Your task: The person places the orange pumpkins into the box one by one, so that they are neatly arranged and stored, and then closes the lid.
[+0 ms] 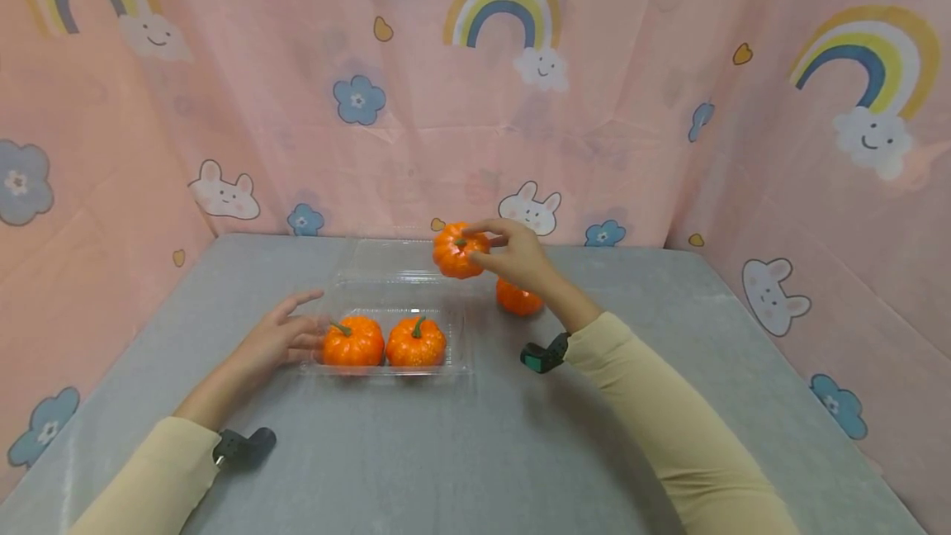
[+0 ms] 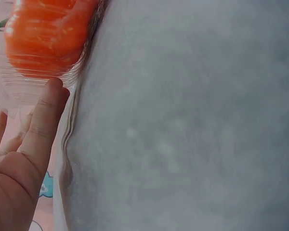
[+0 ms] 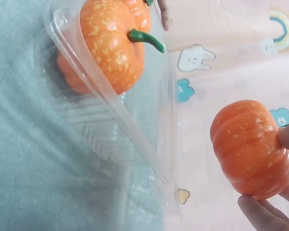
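A small orange pumpkin with a green stem is pinched between the thumb and fingers of my right hand, raised above the back of a clear plastic box. That same pumpkin shows at the right of the right wrist view. Two more pumpkins sit side by side in the front of the box. At the box's left side is my left hand, fingers extended; in the left wrist view its fingertips touch the ribbed plastic wall.
Another pumpkin lies on the grey table right of the box, partly behind my right hand. The box's clear lid lies folded back behind it. A pink patterned curtain encloses the table's back and sides.
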The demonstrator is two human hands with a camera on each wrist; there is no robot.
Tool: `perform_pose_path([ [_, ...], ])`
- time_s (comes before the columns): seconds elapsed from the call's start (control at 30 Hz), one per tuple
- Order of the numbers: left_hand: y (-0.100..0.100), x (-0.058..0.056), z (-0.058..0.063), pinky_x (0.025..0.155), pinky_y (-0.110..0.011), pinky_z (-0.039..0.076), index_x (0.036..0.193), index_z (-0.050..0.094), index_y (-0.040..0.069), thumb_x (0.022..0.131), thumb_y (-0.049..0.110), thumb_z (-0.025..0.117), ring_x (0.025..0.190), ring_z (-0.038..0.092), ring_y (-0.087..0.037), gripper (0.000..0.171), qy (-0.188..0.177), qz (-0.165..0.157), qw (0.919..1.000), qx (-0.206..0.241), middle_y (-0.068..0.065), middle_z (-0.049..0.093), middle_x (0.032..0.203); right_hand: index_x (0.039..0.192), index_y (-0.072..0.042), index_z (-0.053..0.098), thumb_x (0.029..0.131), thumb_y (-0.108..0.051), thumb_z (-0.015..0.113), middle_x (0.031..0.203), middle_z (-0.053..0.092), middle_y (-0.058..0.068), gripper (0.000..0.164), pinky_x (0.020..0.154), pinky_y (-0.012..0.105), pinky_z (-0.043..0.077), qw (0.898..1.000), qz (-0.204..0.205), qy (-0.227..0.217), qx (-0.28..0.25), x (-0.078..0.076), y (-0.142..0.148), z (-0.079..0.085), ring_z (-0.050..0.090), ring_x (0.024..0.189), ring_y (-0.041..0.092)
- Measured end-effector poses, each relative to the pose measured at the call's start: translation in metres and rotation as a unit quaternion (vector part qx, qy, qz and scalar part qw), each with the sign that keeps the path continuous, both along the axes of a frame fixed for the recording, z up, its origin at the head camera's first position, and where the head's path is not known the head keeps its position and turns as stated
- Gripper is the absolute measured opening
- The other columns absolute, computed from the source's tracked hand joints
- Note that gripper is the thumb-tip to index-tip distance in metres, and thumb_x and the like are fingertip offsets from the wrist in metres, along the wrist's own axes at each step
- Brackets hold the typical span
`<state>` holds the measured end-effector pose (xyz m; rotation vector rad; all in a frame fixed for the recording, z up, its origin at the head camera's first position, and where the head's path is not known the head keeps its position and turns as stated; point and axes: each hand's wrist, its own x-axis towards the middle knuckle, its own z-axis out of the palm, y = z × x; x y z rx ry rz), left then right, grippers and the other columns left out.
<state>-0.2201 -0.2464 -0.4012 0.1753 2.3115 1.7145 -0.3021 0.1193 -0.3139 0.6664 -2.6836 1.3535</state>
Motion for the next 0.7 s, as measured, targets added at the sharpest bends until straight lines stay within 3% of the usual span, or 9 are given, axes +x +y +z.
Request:
perform_pose_path([
  [0.3,-0.001,-0.001,-0.002,0.09,-0.035,0.056,0.154,0.016,0.015,0.101,0.032,0.046,0.11,0.065,-0.028,0.064,0.001,-0.002,1.0,0.003,-0.029,0.04,0.146,0.116,-0.019,0.068,0.087,-0.019,0.07,0.13,0.059,0.001,0.029,0.084,0.041,0.058,1.0,0.01,-0.002,0.003,0.0,-0.014,0.001,0.059,0.114,0.032],
  [0.7,-0.002,-0.001,-0.001,0.09,-0.035,0.056,0.154,0.015,0.017,0.101,0.032,0.047,0.109,0.065,-0.027,0.064,-0.001,-0.002,1.0,0.004,-0.028,0.041,0.146,0.117,-0.02,0.068,0.086,-0.016,0.07,0.123,0.066,-0.001,0.031,0.084,0.038,0.057,0.998,0.052,0.02,0.021,0.003,-0.034,0.003,0.061,0.11,0.03],
])
